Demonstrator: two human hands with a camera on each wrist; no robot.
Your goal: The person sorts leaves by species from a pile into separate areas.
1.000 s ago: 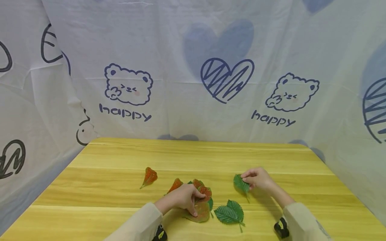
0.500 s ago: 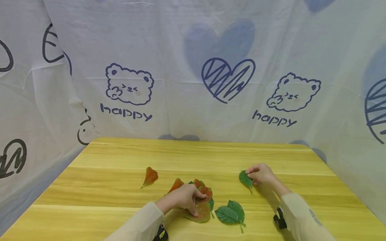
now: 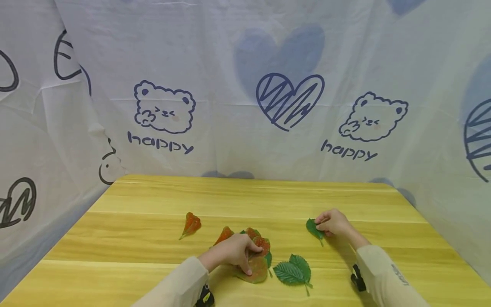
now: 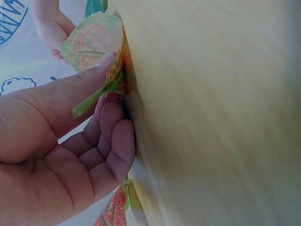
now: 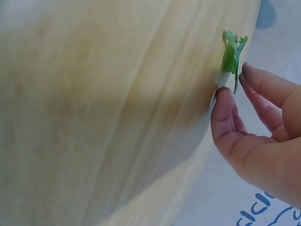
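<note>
In the head view my left hand grips a reddish-green artificial leaf between thumb and fingers, low over the table. The left wrist view shows the thumb on that leaf, with its green stem sticking out. Under and beyond this hand lie more red leaves, partly hidden. At the right, my right hand holds a green leaf at the tabletop. The right wrist view has this leaf nearly edge-on between thumb and forefinger, with a small gap visible between the fingertips.
Two overlapping green leaves lie on the yellow wooden table between the hands. Apart from the pile, a red leaf lies to the left. A white printed curtain hangs behind the table.
My right hand has moved a little right and away from me with the green leaf, which now lies flatter. The left hand has stayed in place with its leaf.
</note>
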